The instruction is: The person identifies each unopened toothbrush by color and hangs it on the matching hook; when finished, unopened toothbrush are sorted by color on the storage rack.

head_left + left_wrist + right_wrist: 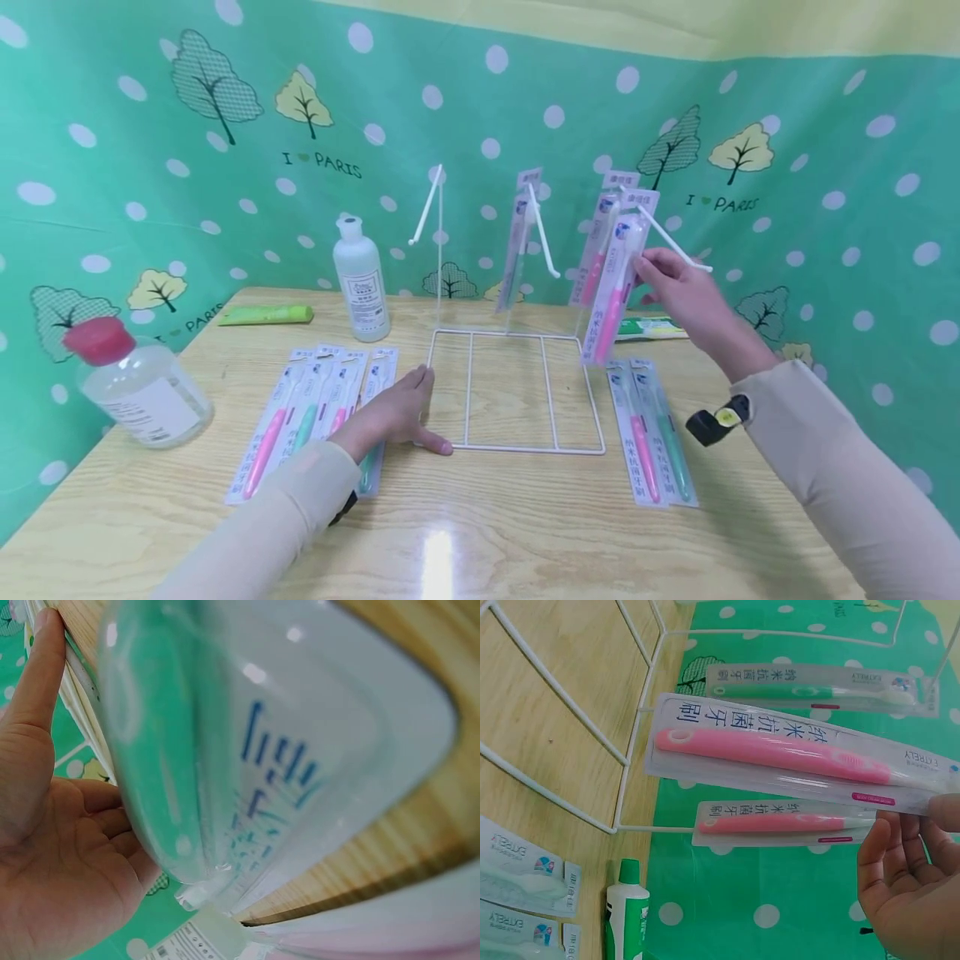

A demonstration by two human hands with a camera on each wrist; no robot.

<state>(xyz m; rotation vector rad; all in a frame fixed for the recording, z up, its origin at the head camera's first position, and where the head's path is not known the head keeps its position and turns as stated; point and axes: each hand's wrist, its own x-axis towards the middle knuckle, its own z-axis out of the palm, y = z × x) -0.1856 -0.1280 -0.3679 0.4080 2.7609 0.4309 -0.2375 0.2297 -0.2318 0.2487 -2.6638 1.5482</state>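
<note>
The right grip pinches the pink pack by its edge, near the rack's back right corner, maybe on the hook. The left grip, spread, touches the rack's left side. The pack looks light, stiff, slippery: hold its edges.

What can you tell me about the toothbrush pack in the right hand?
The toothbrush pack is long and slim: a clear, plastic-looking front over pale card with dark blue print, holding a pink-handled brush. It tilts, brush-head end up, with a prong of the white wire rack seemingly through its top. The right hand pinches its edge; another pink pack hangs behind.
</note>
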